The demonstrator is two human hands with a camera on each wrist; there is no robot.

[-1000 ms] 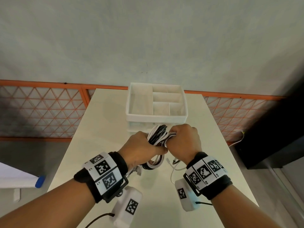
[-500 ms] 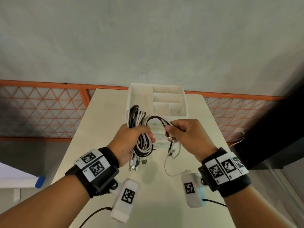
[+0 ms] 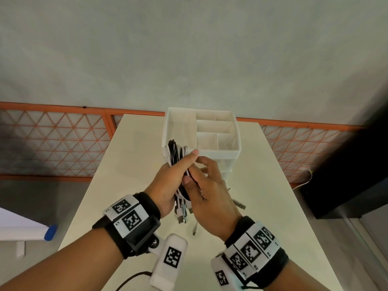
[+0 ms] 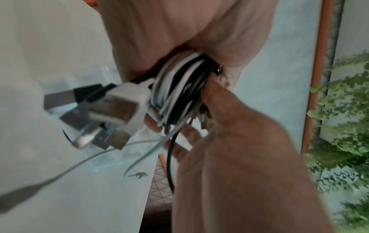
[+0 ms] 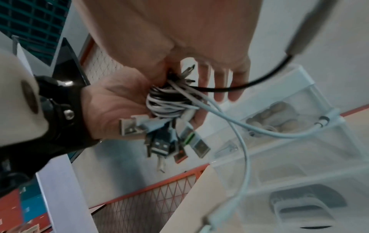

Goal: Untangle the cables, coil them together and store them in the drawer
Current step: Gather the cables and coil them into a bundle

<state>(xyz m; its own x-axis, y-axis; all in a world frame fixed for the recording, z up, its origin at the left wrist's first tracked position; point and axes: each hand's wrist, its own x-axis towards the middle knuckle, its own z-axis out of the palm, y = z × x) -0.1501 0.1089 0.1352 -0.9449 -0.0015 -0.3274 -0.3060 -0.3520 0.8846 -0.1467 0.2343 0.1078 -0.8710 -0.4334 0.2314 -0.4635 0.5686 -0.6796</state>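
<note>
My left hand is wrapped around the coil of black and white cables, thumb stretched across it. My right hand meets it at about 3 o'clock, thumb pressed on the strands; in the right wrist view its fingers look fairly straight, so I cannot tell whether it truly grips. The hands are together, above the table.

I can read no brand or writing anywhere; the wrist bands carry only black-and-white square markers. The middle of the coil is hidden between my palms.

USB plugs hang from the bundle at 6 o'clock, flat metal ends on white and dark housings. Loose white and black tails trail down, blurred in both wrist views.

At 12 o'clock stands the white plastic drawer unit, its top tray split into rectangular compartments; the translucent drawers below show only vague shapes.
</note>
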